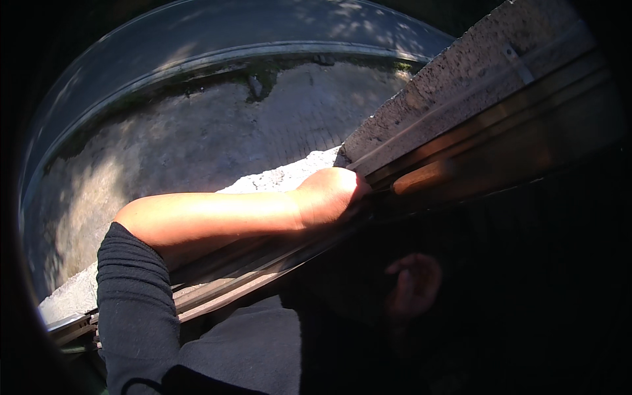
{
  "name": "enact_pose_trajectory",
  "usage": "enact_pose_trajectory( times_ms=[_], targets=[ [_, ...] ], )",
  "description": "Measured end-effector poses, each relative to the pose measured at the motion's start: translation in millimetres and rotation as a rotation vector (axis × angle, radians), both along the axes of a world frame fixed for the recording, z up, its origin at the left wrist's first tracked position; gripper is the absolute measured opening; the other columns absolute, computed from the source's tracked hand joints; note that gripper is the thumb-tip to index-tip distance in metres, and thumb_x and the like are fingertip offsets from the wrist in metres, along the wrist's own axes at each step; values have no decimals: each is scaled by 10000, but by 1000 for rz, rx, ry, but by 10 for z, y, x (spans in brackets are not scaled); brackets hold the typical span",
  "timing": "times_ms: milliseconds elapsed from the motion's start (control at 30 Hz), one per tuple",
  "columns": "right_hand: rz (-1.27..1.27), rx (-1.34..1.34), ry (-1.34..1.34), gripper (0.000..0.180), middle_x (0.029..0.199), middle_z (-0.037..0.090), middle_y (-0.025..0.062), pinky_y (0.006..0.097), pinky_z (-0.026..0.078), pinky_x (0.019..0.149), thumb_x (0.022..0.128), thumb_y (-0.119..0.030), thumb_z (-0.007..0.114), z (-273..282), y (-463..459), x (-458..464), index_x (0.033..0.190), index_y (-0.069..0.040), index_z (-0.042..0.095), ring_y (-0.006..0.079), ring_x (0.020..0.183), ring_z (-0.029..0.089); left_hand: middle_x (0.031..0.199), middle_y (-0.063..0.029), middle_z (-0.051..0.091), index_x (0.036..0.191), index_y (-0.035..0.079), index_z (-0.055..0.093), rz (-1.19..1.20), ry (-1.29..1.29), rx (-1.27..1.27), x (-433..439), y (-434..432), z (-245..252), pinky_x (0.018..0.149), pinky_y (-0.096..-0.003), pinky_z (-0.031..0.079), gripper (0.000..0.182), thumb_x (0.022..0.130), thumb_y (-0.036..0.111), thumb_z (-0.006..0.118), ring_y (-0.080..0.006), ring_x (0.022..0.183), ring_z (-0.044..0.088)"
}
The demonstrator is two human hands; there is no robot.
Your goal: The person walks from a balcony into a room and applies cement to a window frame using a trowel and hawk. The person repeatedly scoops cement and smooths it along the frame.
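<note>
My left hand (335, 195) reaches across the rail of a window frame (222, 294) in bright sun, its wrist bent. Its fingers lie in shadow by the lower corner of the opening, so what they touch or hold is hidden. Just right of it, an orange-brown elongated shape (419, 177) shows dimly on or in the dark window pane (513, 148); I cannot tell whether it is a reflection. My right hand (414, 284) is in deep shade inside, below the frame, with its fingers curled and no object visible in them.
A rough concrete sill (281, 177) lies outside the frame. The rough wall edge (444, 84) rises to the upper right, with a small metal strip (518, 63) on it. Beyond are concrete ground (207, 133), a curb (296, 48) and a road (247, 24).
</note>
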State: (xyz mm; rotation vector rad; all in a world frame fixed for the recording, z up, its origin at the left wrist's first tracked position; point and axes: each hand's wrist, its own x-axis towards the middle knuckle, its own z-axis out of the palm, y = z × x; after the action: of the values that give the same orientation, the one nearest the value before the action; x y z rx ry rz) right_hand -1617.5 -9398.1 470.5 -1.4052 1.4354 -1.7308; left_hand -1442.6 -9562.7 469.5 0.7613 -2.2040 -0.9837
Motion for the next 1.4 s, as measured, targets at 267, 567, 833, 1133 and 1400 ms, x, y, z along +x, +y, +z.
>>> enact_pose_trajectory(
  times_ms=[267,567,833,1133,1400],
  targets=[
    [62,2,-33,346,953,589,121,295,498,701,843,64,520,-89,57,-37,1184,15,485,182,759,579,880,-133,669,964,115,683,-91,-147,-59,-75,-54,29,718,-391,518,186,840,244,632,-307,826,650],
    [88,53,-8,317,925,595,103,279,494,697,854,54,518,-76,25,31,1167,3,501,161,752,576,875,-144,654,944,102,663,-120,-296,-6,150,-16,143,717,-397,504,153,808,159,626,-318,811,637],
    [69,86,-49,293,924,588,96,282,496,693,867,26,525,-58,25,-12,1157,-9,509,157,750,567,780,-199,646,802,0,662,26,-70,23,263,104,287,682,-415,490,135,706,47,579,-355,749,628],
    [98,83,-48,282,924,590,101,283,499,688,867,30,522,-108,39,-11,1147,-1,508,158,751,574,799,-193,645,819,15,665,81,-7,187,109,123,46,700,-402,489,123,739,86,604,-363,786,632],
    [66,83,-32,265,902,591,100,268,495,660,861,37,527,-132,43,-68,1123,0,524,152,721,567,843,-153,652,913,61,633,-4,-38,131,682,542,116,690,-382,497,202,714,34,614,-329,784,632]
  ],
)
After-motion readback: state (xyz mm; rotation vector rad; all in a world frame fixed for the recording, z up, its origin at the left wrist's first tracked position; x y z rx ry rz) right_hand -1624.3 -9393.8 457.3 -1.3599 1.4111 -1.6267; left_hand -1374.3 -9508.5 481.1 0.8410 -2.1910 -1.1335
